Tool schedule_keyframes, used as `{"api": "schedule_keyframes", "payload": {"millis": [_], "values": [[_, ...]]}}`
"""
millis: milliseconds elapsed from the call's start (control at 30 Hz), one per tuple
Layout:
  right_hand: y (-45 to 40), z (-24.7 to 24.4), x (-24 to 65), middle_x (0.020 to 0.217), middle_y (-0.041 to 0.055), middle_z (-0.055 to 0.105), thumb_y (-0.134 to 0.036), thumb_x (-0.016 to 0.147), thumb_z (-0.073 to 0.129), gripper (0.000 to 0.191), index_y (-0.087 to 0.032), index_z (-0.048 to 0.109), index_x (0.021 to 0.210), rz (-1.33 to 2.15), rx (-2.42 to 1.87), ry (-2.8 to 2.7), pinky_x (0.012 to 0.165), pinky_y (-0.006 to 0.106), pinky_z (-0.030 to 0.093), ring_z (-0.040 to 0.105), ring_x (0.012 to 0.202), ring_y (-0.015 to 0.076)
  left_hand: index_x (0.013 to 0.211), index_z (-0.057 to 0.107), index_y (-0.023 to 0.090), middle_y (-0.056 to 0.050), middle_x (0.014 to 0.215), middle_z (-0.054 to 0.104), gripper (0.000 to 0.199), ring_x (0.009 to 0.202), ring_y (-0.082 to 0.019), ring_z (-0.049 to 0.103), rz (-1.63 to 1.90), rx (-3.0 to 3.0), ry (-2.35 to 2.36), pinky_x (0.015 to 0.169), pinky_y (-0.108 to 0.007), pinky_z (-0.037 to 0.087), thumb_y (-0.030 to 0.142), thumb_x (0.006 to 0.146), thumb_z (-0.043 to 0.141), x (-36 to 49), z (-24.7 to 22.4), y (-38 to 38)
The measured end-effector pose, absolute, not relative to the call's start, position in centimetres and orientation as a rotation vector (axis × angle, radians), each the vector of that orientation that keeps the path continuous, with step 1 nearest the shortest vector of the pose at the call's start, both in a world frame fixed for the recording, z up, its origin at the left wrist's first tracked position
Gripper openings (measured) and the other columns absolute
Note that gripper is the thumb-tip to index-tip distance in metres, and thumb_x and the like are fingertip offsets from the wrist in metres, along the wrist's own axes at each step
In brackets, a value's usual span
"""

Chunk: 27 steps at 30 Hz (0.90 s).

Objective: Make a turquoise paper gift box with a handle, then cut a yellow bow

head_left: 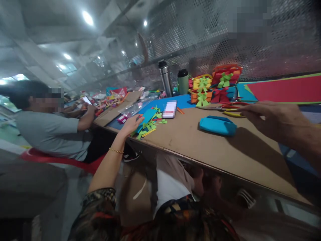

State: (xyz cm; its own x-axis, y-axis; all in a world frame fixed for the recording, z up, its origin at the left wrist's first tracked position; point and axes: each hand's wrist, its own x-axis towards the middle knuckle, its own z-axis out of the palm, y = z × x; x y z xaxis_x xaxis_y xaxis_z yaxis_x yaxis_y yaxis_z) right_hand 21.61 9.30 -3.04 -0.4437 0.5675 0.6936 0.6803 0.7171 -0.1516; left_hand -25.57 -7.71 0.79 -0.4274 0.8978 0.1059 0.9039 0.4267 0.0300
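My left hand (132,125) rests palm down at the pile's edge, fingers stretched out, beside blue felt-like pieces (148,119) and light green cut bits (150,127). On the right, my right hand (268,118) reaches in over the table with its fingers extended. Its fingertips are by a yellow-handled tool (233,114) and scissors (213,107) with red handles; whether they touch is unclear. Between the hands a folded blue felt-like pouch (217,126) lies on brown board (183,137).
Behind lie a phone (170,109), a steel flask (165,78) and a green tumbler (183,82). Small bags with green bows (202,87) are stacked beside red sheets (286,88). On the left sits a person (52,127) with a phone. A mesh wall (200,36) stands behind.
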Motion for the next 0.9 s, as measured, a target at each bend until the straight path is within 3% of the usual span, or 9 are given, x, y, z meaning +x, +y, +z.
{"api": "schedule_keyframes", "payload": {"millis": [133, 233, 333, 433, 567, 667, 800, 900], "values": [[9.7, -3.7, 21.5, 0.095, 0.0139, 0.082, -0.027, 0.092, 0.059, 0.021, -0.025, 0.079, 0.091, -0.153, -0.868, -2.294, 0.072, 0.036, 0.052, 0.076, 0.088, 0.0280, 0.158, 0.042, 0.006, -0.023, 0.151, 0.061, 0.073, 0.140, -0.037, 0.058, -0.111, -1.566, -2.612, 0.114, -0.042, 0.045, 0.044, 0.099, 0.063, -25.2, 0.9, -4.8], [10.3, -4.2, 21.6, 0.092, 0.0130, 0.081, -0.026, 0.091, 0.058, 0.021, -0.024, 0.078, 0.090, -0.113, -0.816, -2.345, 0.071, 0.036, 0.050, 0.073, 0.082, 0.0255, 0.151, 0.051, 0.010, -0.021, 0.145, 0.065, 0.068, 0.133, -0.035, 0.062, -0.057, -1.585, -2.634, 0.110, -0.041, 0.049, 0.037, 0.094, 0.073, -25.2, 0.6, -3.2], [10.5, -4.3, 21.7, 0.083, 0.0113, 0.078, -0.026, 0.091, 0.058, 0.021, -0.023, 0.075, 0.079, -0.118, -0.819, -2.387, 0.066, 0.036, 0.047, 0.067, 0.071, 0.0236, 0.138, 0.062, 0.016, -0.015, 0.139, 0.065, 0.045, 0.121, -0.029, 0.066, -0.033, -1.603, -2.640, 0.103, -0.045, 0.056, 0.036, 0.098, 0.070, -25.3, 0.6, -2.5], [10.1, -4.0, 21.7, 0.083, 0.0115, 0.078, -0.026, 0.090, 0.059, 0.020, -0.023, 0.078, 0.085, -0.107, -0.857, -2.381, 0.064, 0.035, 0.046, 0.067, 0.070, 0.0238, 0.132, 0.064, 0.018, -0.012, 0.135, 0.065, 0.039, 0.115, -0.027, 0.067, -0.084, -1.576, -2.608, 0.096, -0.048, 0.060, 0.040, 0.100, 0.067, -25.3, 1.0, -2.6], [9.4, -3.5, 21.4, 0.089, 0.0125, 0.081, -0.023, 0.091, 0.056, 0.023, -0.022, 0.079, 0.090, -0.107, -0.879, -2.310, 0.069, 0.034, 0.050, 0.072, 0.080, 0.0250, 0.123, 0.069, 0.006, -0.017, 0.121, 0.075, 0.045, 0.131, -0.035, 0.062, -0.314, -1.537, -2.429, 0.110, -0.048, 0.045, 0.041, 0.105, 0.047, -24.3, 2.6, -3.5], [8.9, -2.8, 21.2, 0.093, 0.0138, 0.082, -0.024, 0.094, 0.055, 0.025, -0.020, 0.080, 0.095, -0.139, -0.899, -2.277, 0.070, 0.034, 0.052, 0.074, 0.080, 0.0249, 0.127, 0.069, 0.010, -0.010, 0.117, 0.079, 0.057, 0.140, -0.028, 0.055, -0.571, -1.629, -2.102, 0.118, -0.049, 0.034, 0.045, 0.107, 0.028, -22.1, 3.8, -4.7], [5.4, -1.1, 21.1, 0.108, 0.0187, 0.080, -0.028, 0.103, 0.048, 0.033, -0.016, 0.078, 0.111, -0.271, -0.772, -2.214, 0.082, 0.039, 0.057, 0.074, 0.096, 0.0293, 0.138, 0.065, 0.012, -0.017, 0.135, 0.073, 0.045, 0.135, -0.026, 0.062, -0.598, -1.884, -1.693, 0.119, -0.051, 0.040, 0.018, 0.102, 0.038, -15.6, 2.6, -6.0], [0.2, -0.7, 21.4, 0.131, 0.0255, 0.070, -0.039, 0.102, 0.056, 0.051, -0.010, 0.061, 0.143, -0.451, -0.613, -2.208, 0.096, 0.052, 0.053, 0.066, 0.117, 0.0388, 0.138, 0.064, 0.016, -0.013, 0.131, 0.076, 0.047, 0.129, -0.023, 0.067, -0.538, -2.192, -1.289, 0.119, -0.051, 0.041, 0.006, 0.100, 0.038, -9.2, -0.4, -7.0]]}}
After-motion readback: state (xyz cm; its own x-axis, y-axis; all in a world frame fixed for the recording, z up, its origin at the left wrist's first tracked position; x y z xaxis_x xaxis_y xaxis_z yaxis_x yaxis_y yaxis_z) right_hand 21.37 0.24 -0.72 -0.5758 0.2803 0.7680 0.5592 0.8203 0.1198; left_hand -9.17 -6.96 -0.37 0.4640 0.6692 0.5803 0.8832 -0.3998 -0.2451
